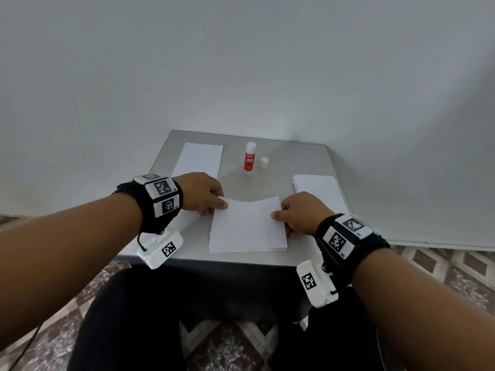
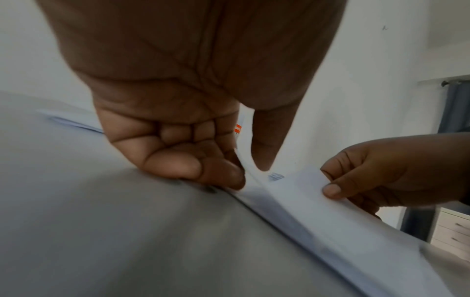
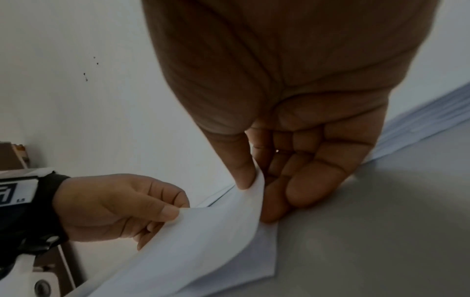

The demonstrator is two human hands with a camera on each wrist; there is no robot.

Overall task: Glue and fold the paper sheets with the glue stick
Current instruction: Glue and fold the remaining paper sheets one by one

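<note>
Left hand (image 1: 201,193): thumb and fingers pinch the far left corner of a white paper sheet (image 1: 247,226), the thumb lying on top of the corner; in the left-wrist view the remaining fingers are curled against the tabletop (image 1: 300,162). Right hand (image 1: 300,213): thumb on top and fingers beneath, it pinches the far right corner of the same sheet. Between the two hands the far edge of the sheet is raised off the surface and sags in a shallow curve, as both wrist views show; the near part of the sheet lies flat close to the near edge of the tabletop, with further paper edges visible beneath it at the near right corner. A long white sheet (image 1: 199,159) lies flat on the far left of the tabletop, its near end hidden behind the left hand. A stack of white sheets (image 1: 320,186) lies on the right, just beyond the right hand. The glue stick (image 1: 249,158), white with a red label, stands upright and uncapped toward the far middle of the tabletop, well apart from both hands. Its white cap (image 1: 263,163) stands just to its right, apart from it. The grey tabletop sits in a corner formed by pale walls; patterned floor tiles (image 1: 442,266) show at either side.
</note>
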